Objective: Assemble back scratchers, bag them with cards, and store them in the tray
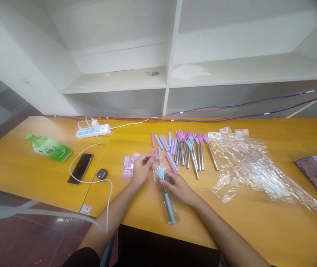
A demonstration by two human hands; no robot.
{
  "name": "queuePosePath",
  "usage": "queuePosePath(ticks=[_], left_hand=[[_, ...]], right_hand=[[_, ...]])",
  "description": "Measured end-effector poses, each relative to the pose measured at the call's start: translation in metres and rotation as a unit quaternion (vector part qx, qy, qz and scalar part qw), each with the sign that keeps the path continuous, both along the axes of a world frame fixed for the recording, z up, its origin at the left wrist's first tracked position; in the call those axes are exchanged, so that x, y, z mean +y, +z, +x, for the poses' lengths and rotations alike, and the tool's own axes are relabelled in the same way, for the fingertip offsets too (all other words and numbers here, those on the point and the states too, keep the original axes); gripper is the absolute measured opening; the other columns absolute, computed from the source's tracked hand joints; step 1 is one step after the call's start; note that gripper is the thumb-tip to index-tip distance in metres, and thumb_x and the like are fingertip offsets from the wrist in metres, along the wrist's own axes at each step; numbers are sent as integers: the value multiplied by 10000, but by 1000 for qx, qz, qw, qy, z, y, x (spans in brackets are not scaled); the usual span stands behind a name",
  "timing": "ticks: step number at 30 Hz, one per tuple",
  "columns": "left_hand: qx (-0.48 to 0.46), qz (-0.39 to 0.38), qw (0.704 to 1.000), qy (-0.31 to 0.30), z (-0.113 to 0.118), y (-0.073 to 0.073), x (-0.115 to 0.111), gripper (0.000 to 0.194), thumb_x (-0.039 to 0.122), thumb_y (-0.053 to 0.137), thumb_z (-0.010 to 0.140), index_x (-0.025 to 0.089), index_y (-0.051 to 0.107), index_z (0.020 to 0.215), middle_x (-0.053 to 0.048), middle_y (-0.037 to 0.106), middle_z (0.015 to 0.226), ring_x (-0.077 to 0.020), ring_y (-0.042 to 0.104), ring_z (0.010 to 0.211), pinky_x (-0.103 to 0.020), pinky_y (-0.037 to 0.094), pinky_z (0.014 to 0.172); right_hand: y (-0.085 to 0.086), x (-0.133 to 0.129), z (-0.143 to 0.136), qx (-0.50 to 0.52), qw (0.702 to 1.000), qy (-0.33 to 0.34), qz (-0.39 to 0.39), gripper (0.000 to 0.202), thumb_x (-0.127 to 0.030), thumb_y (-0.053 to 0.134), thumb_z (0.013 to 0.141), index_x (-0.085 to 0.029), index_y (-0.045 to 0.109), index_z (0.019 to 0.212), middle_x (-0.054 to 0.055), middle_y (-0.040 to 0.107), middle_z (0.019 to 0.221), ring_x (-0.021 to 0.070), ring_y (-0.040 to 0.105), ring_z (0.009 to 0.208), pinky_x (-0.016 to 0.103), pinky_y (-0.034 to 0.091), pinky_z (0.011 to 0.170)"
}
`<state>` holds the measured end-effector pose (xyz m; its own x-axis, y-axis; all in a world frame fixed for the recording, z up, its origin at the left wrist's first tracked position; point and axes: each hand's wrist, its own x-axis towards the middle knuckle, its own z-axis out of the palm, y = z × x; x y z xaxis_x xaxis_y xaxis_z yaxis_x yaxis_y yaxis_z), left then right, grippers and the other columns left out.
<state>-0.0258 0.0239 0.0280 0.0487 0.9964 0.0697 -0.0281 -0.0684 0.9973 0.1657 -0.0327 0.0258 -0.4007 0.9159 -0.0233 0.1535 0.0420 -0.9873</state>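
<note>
One light-blue, hand-headed stick with a metal shaft sits in a clear plastic bag, right hand gripping both, left hand pinching something thin; hard tugging could tear the bag.

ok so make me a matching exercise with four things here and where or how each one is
1. green-labelled plastic bottle
2. white rectangular power strip
3. pile of clear plastic bags
4. light-blue stick with a hand-shaped head

a. in a clear plastic sleeve, at the right hand
b. with a white plug in it
c. right of the silver metal rods
d. lying at the left of the yellow-brown table

Pairs: 1-d, 2-b, 3-c, 4-a
</note>
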Motion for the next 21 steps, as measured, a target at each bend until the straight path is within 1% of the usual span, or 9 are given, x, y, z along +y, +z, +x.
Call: queuePosePath(ticks=[3, 5, 7, 9, 12, 14, 16, 19, 21], left_hand=[[-13, 5, 999, 32, 0, 0, 1, 345, 518, 724, 908, 182, 726, 985, -59, 729, 952, -166, 665, 814, -282, 549, 724], [-46, 1, 997, 54, -1, -1, 2, 355, 532, 708, 921, 208, 661, 1059, -33, 699, 936, -142, 642, 742, -261, 544, 655], [-79, 0, 994, 76, -1, -3, 3, 373, 532, 706, 925, 243, 588, 1130, -9, 672, 938, -125, 615, 681, -241, 530, 589], [-76, 11, 993, 85, -1, -6, 4, 344, 526, 694, 934, 243, 584, 1095, -15, 662, 967, -124, 615, 702, -237, 532, 594], [-42, 9, 998, 44, 2, -10, 2, 314, 518, 637, 972, 206, 661, 993, -58, 679, 1040, -158, 651, 849, -264, 562, 703], [-49, -12, 999, 9, 6, -12, -1, 304, 487, 658, 963, 201, 698, 1059, -79, 692, 1098, -194, 669, 964, -300, 575, 793], [-74, -21, 997, -4, 10, -14, -3, 336, 440, 714, 929, 207, 697, 1170, -96, 697, 1171, -227, 670, 1073, -346, 572, 892], [-84, 7, 996, 8, 17, -15, -7, 330, 383, 740, 913, 201, 718, 1187, -113, 706, 1235, -255, 647, 1194, -410, 502, 1066], [-75, 31, 997, 19, 19, -16, -10, 292, 362, 712, 935, 201, 737, 1177, -115, 705, 1258, -261, 632, 1232, -429, 456, 1128]], right_hand=[[0, -2, -1, -17, 1000, 14, 8, 315, -518, 614, 988, -215, 619, 900, -6, 574, 791, 168, 510, 720, 283, 444, 661], [-1, -3, -2, -21, 999, 22, 13, 328, -525, 631, 977, -213, 628, 877, -10, 570, 763, 163, 501, 697, 280, 443, 650], [-3, -4, -4, -15, 999, 24, 15, 342, -546, 637, 969, -212, 657, 898, -5, 587, 760, 168, 511, 696, 282, 453, 645], [-5, -4, -5, -10, 1000, 16, 17, 357, -566, 628, 969, -214, 683, 950, 3, 609, 774, 176, 527, 705, 287, 464, 647], [-9, -3, -5, -15, 1000, -7, 24, 386, -596, 630, 959, -216, 692, 966, 6, 616, 769, 181, 532, 700, 290, 464, 639], [-14, -1, -4, -21, 999, -16, 29, 415, -624, 624, 954, -215, 684, 912, 6, 605, 741, 181, 531, 684, 291, 461, 627], [-21, 1, -3, -17, 999, -44, 27, 462, -649, 559, 983, -215, 665, 868, 6, 586, 706, 178, 528, 652, 293, 455, 605], [-32, 6, -3, 25, 989, -148, 8, 497, -664, 442, 1027, -222, 657, 952, -6, 555, 668, 168, 494, 560, 290, 409, 518], [-36, 12, -2, 51, 974, -221, 5, 455, -652, 466, 1022, -233, 641, 1013, -17, 551, 676, 160, 472, 533, 282, 373, 480]])
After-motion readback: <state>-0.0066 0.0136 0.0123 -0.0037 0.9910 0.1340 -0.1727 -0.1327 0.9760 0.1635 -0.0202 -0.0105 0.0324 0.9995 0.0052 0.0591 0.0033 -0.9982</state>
